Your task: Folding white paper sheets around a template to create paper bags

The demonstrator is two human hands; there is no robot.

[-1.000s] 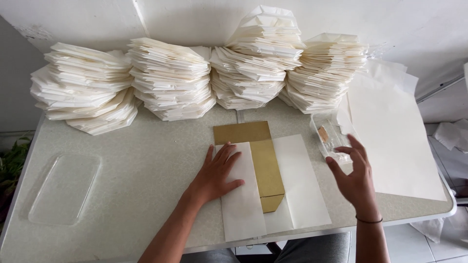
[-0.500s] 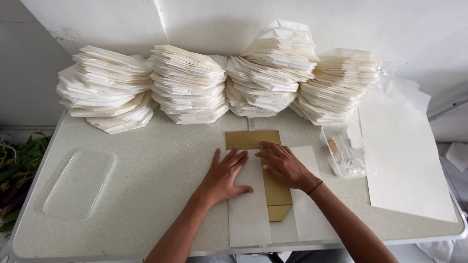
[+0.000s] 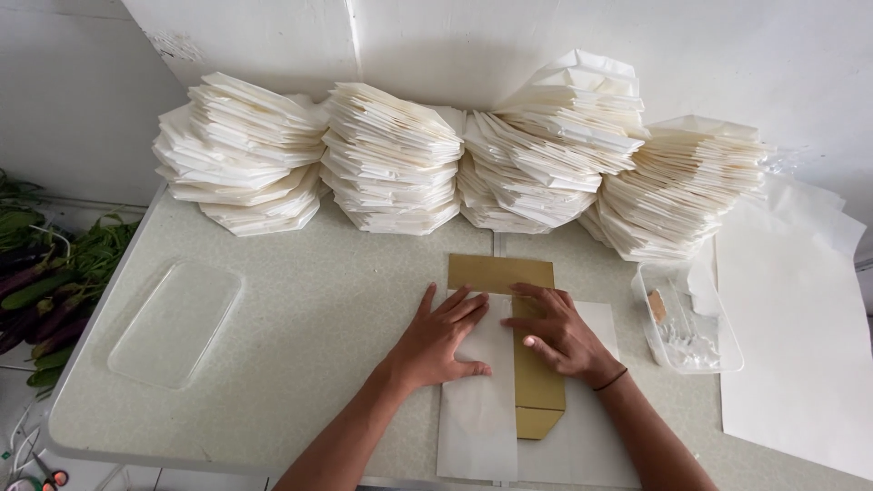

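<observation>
Pressing flat on a white sheet [image 3: 477, 409] at the bench's [image 3: 318, 309] near edge, the left hand [image 3: 443, 338] is lying with its grip spread, fingers fanned. The right hand [image 3: 556, 333], fingers also spread and holding nothing, is resting on the tan template [image 3: 536, 386] beside it. Folded-paper stacks [image 3: 391, 159] are lining the wall, and a clear tub [image 3: 688, 318] is sitting just right.

The speckled table [image 3: 318, 336] bears paper stacks [image 3: 391, 159], white sheets [image 3: 477, 418], two clear trays [image 3: 173, 323].

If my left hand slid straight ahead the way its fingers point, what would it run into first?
Probably the brown card, just past the left hand on the white sheet; beyond that, the paper stacks at the wall.
</observation>
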